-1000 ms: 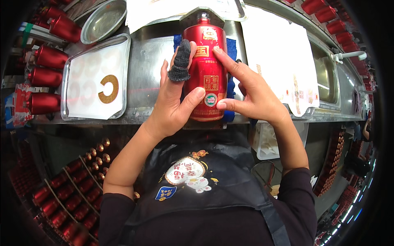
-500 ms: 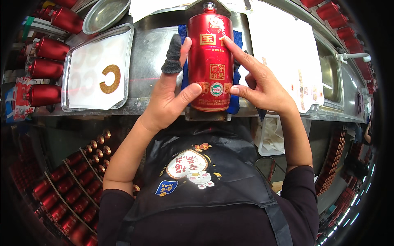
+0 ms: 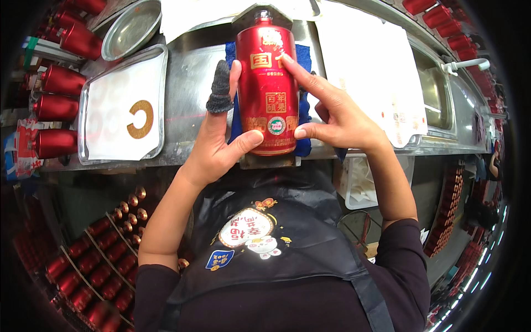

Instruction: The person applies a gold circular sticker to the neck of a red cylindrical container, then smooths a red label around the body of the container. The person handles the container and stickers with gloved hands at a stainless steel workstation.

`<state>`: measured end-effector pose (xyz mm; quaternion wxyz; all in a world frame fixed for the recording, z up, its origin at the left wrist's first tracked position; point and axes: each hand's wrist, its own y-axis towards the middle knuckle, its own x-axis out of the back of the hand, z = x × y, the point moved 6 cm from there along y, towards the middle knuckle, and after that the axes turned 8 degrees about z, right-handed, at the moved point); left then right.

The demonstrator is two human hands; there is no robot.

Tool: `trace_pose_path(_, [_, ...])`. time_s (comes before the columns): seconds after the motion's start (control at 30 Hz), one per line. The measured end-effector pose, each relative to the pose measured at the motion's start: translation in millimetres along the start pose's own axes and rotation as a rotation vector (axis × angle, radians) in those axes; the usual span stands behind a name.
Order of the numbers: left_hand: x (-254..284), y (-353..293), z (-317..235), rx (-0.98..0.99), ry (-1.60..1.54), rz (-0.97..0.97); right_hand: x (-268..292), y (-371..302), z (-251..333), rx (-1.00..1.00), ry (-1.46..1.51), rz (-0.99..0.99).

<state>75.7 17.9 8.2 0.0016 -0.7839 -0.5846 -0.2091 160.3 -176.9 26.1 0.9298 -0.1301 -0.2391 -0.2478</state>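
A glossy red bottle with gold markings lies on its back, neck pointing away from me, over a blue cloth on a metal bench. My left hand holds its left side, the thumb on the lower front. A dark grey wrap covers one finger of that hand, which points up beside the bottle. From the right, my right hand presses its index fingertip on the upper gold marking. Its thumb rests at the bottle's lower right edge, while the other fingers are curled and partly hidden.
Left of the bottle sits a metal tray with white paper and a gold C-shaped piece. Behind it is a metal bowl. White sheets cover the right bench beside a sink. More red bottles stand at left.
The whole view has shifted, so bench, bottle and hands appear slightly farther left and lower. Both hands stay on the bottle in nearly the same pose.
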Motion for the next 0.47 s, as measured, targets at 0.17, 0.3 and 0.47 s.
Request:
trace_pose_path(0.17, [-5, 3, 8, 0.099, -0.193, -0.024, -4, 1, -5, 0.088, 0.042, 0.059])
trace_pose_path(0.3, [-12, 11, 1, 0.087, -0.345, -0.027, -4, -3, -1, 0.018, -0.016, 0.07])
trace_pose_path(0.47, [-8, 7, 12, 0.078, -0.216, -0.061, 3, 1, -3, 0.193, 0.038, 0.044])
